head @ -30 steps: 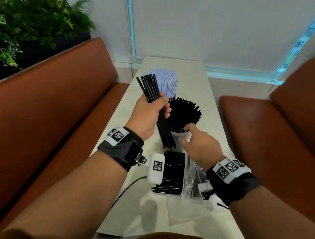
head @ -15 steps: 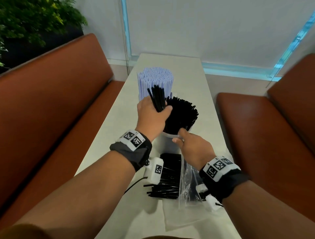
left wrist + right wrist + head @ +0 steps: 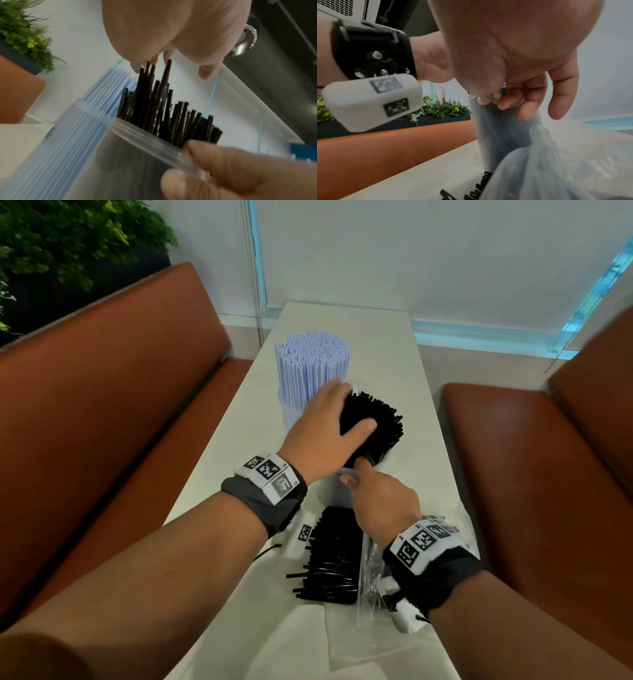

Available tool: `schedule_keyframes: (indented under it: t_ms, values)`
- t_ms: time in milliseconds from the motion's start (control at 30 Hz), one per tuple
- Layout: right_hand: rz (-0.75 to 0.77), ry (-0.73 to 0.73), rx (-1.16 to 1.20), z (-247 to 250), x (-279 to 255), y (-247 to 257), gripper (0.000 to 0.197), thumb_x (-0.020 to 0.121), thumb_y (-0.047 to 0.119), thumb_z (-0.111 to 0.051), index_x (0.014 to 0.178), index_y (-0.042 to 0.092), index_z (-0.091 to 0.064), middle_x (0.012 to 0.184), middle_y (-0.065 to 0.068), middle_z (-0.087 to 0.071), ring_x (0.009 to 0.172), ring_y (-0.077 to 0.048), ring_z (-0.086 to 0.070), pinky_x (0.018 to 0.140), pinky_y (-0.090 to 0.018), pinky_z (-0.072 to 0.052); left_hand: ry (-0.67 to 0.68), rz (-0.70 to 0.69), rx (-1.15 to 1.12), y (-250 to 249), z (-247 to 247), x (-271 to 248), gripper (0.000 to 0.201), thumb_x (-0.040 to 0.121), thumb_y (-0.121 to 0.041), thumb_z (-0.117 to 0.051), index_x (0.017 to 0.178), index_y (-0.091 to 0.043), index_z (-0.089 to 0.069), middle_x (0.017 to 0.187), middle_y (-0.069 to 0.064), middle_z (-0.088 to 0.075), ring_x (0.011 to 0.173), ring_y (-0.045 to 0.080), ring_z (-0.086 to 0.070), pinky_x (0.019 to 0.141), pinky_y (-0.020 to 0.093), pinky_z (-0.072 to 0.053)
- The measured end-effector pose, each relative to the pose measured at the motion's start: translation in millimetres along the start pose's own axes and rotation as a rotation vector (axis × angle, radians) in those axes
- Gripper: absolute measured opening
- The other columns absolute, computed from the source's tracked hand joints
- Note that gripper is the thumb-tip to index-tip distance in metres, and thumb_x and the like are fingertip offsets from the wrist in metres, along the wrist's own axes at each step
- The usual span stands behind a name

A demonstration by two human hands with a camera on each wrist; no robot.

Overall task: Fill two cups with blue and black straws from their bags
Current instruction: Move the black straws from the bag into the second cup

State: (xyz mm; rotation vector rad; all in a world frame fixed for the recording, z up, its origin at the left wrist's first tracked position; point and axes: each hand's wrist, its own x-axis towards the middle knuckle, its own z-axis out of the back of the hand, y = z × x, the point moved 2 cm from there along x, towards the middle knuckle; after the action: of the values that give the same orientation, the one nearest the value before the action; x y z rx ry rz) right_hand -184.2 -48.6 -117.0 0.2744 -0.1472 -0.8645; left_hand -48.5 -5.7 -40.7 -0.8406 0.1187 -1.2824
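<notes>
Brown benches (image 3: 113, 392) are flanking a long pale table (image 3: 404, 361) that is running toward a white wall, with a green plant (image 3: 68, 237) showing at the far left above the bench back.

Toward the left of the table, a clear cup (image 3: 291, 414) is standing packed with upright blue straws (image 3: 310, 361). Just beside it to the right, touching or nearly so, a second cup (image 3: 137, 155) is holding a dense bunch of black straws (image 3: 380, 426) that are fanning out above its rim.

Over that bunch the left hand (image 3: 322, 436) is lying flat, fingers straight and spread, the palm and thumb pressing on the straw tops; in the left wrist view some taller straws are poking up against the fingertips (image 3: 135, 67). It is grasping nothing.

Nearer the person, the right hand (image 3: 380, 501) is pinching the near rim of the black-straw cup between thumb and forefinger, as the left wrist view shows; the other fingers are hanging loosely curled.

Below both wrists, loose black straws (image 3: 334, 559) are lying in a flat pile on the table, partly inside a clear bag (image 3: 370, 573) that is crumpled under the right wrist. A second flat clear bag (image 3: 376, 642) is lying at the near edge.
</notes>
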Motion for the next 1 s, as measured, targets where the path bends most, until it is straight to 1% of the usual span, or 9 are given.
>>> schedule_keyframes:
  t_ms: [67,167,267,433,600,700,833,933,1000]
  values:
    - [-0.011,0.012,0.017,1,0,2,0.03,0.105,0.049,-0.034,0.126,0.031,-0.046,0.099,-0.001,-0.072,0.09,-0.029,-0.069,0.066,-0.036,-0.044,0.143,-0.075,0.156,1,-9,-4,0.066,0.097,-0.054,-0.056,0.145,-0.01,-0.048,0.157,0.009,-0.037,0.144,0.024,-0.029,0.122,0.044,-0.021]
    - [-0.013,0.021,0.042,2,0,1,0.029,0.105,0.048,-0.035,0.126,0.033,-0.046,0.1,-0.001,-0.072,0.093,-0.03,-0.069,0.067,-0.036,-0.043,-0.016,-0.142,0.174,3,-9,-5,0.064,0.097,-0.053,-0.053,0.144,-0.009,-0.05,0.156,0.01,-0.037,0.144,0.025,-0.029,0.121,0.043,-0.02]
    - [0.004,0.01,-0.014,2,-3,1,0.021,0.104,0.038,-0.039,0.117,0.028,-0.052,0.099,-0.002,-0.07,0.092,-0.03,-0.069,0.066,-0.033,-0.039,0.073,-0.164,0.366,6,-18,-11,0.074,0.098,-0.062,-0.043,0.154,-0.014,-0.037,0.163,0.009,-0.029,0.151,0.025,-0.019,0.124,0.048,-0.011]
    - [-0.015,0.015,0.044,3,-2,4,0.035,0.105,0.048,-0.032,0.128,0.026,-0.046,0.104,-0.003,-0.07,0.095,-0.03,-0.068,0.068,-0.036,-0.042,-0.148,-0.033,0.069,16,-9,-19,0.086,0.084,-0.072,-0.056,0.152,-0.024,-0.035,0.163,0.007,-0.019,0.15,0.022,-0.017,0.121,0.042,-0.019]
    - [0.024,0.069,-0.19,0,-4,3,0.038,0.099,0.021,-0.047,0.137,0.02,-0.041,0.111,-0.004,-0.067,0.096,-0.027,-0.068,0.066,-0.034,-0.042,0.023,0.039,0.039,13,-33,-16,0.112,0.066,-0.077,-0.071,0.155,-0.033,-0.017,0.166,0.0,-0.002,0.152,0.016,-0.004,0.121,0.041,-0.015]
    - [-0.003,0.064,-0.135,3,-3,4,0.024,0.101,0.022,-0.045,0.123,0.018,-0.052,0.101,-0.006,-0.07,0.089,-0.028,-0.069,0.063,-0.034,-0.042,0.023,0.006,0.114,5,-43,8,0.103,0.073,-0.07,-0.073,0.153,-0.029,-0.024,0.165,0.01,-0.005,0.152,0.026,-0.006,0.121,0.044,-0.012]
    - [0.035,-0.008,-0.069,3,-7,6,0.025,0.104,0.028,-0.042,0.129,0.028,-0.04,0.079,0.0,-0.063,0.075,-0.028,-0.067,0.058,-0.034,-0.043,0.118,-0.047,0.282,0,-50,37,0.08,0.084,-0.066,-0.065,0.147,-0.024,-0.041,0.162,0.013,-0.022,0.15,0.034,-0.016,0.123,0.052,-0.015]
    - [0.034,-0.021,-0.022,1,-4,4,0.017,0.106,0.038,-0.036,0.12,0.029,-0.034,0.069,0.005,-0.053,0.069,-0.027,-0.063,0.055,-0.034,-0.04,0.149,-0.098,0.295,-1,-44,51,0.067,0.086,-0.062,-0.064,0.139,-0.024,-0.05,0.145,0.004,-0.049,0.136,0.03,-0.039,0.114,0.042,-0.028]
    - [0.037,-0.02,0.0,0,-1,3,0.016,0.106,0.044,-0.031,0.102,0.029,-0.027,0.065,0.007,-0.051,0.062,-0.025,-0.058,0.052,-0.033,-0.036,0.106,-0.093,0.261,0,-38,59,0.063,0.088,-0.057,-0.064,0.138,-0.021,-0.052,0.14,0.002,-0.053,0.132,0.028,-0.042,0.109,0.037,-0.031]
